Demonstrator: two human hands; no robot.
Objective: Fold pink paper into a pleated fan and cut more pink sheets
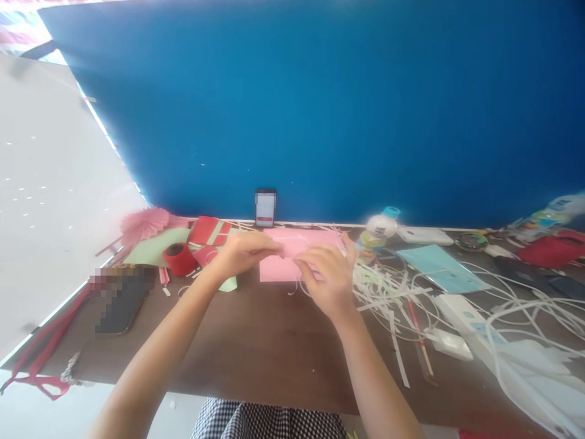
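Note:
Both my hands meet over the middle of a brown table [256,341]. My left hand [242,250] and my right hand [326,274] pinch a small folded piece of pink paper [295,247] between their fingertips. Under it lies a larger pink sheet [278,268]. The fingers of both hands are curled closed on the paper.
A blue partition [320,110] stands behind the table with a phone [265,207] leaning on it. At the left are a red tape roll [180,258], red and green paper, a pink paper fan [145,224] and a dark phone [121,302]. White paper strips [393,299], cables, a bottle [378,231] and a teal sheet [441,268] lie at the right.

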